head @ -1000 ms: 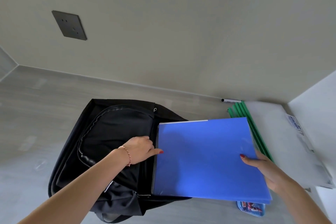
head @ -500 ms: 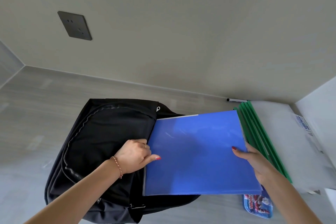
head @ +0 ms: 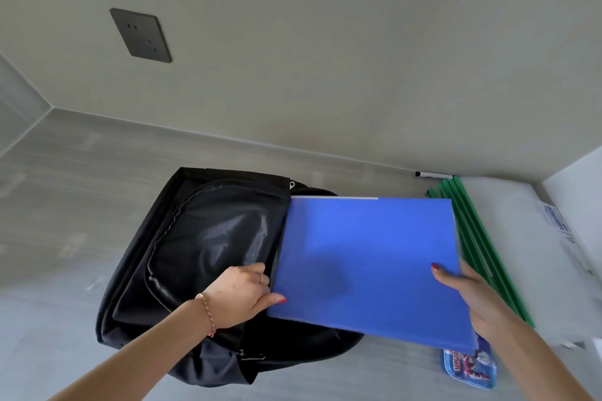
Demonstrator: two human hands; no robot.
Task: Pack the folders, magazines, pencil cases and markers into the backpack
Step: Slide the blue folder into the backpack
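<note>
A black backpack [head: 208,247] lies flat on the grey floor with its mouth facing right. My left hand [head: 246,293] grips the edge of that opening, thumb resting on a blue folder [head: 368,264]. My right hand [head: 472,290] holds the folder by its right edge, thumb on top. The folder's left edge lies at the bag's mouth and over the backpack's right part. Several green folders [head: 479,247] lie on the floor to the right. A blue printed pencil case [head: 469,368] peeks out under the blue folder's lower right corner. A black marker [head: 433,174] lies against the wall.
A white sheet or flat package [head: 534,244] lies to the right of the green folders, beside a white cabinet side [head: 580,179]. A dark wall socket [head: 140,35] is on the wall behind. Bare grey floor [head: 65,205] stretches left of the backpack.
The blue folder has slid left toward the backpack's opening, uncovering more of the green folders and the pencil case. My left hand stays on the bag's edge.
</note>
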